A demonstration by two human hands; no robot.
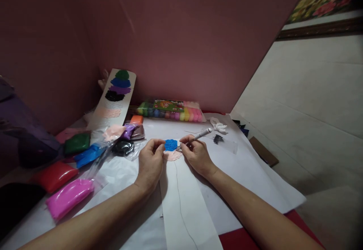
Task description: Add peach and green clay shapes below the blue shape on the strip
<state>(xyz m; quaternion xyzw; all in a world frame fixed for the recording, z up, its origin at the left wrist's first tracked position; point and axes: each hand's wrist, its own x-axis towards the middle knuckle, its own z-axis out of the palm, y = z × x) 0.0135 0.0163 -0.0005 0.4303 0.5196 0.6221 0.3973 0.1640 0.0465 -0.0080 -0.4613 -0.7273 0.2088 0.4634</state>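
Note:
A long white card strip (184, 208) lies in front of me, with a thin curving pencil line along it. At its far end a textured blue clay patch (171, 145) sits against a band of ridged peach clay (172, 156). My right hand (196, 153) is closed on a small fork (195, 137) with a patterned, white-tipped handle; its metal prongs reach the right edge of the clay. At the left edge of the blue patch, my left hand (151, 161) has thumb and forefinger pinched together. Whatever lies between those fingertips is hidden.
Bagged clay lies to the left, including pink (70, 197), red (56, 175), green (77, 144) and black (123, 148). A card with coloured clay bands (120, 82) leans at the back beside a multicoloured clay pack (172, 111). White scraps (218, 125) lie back right.

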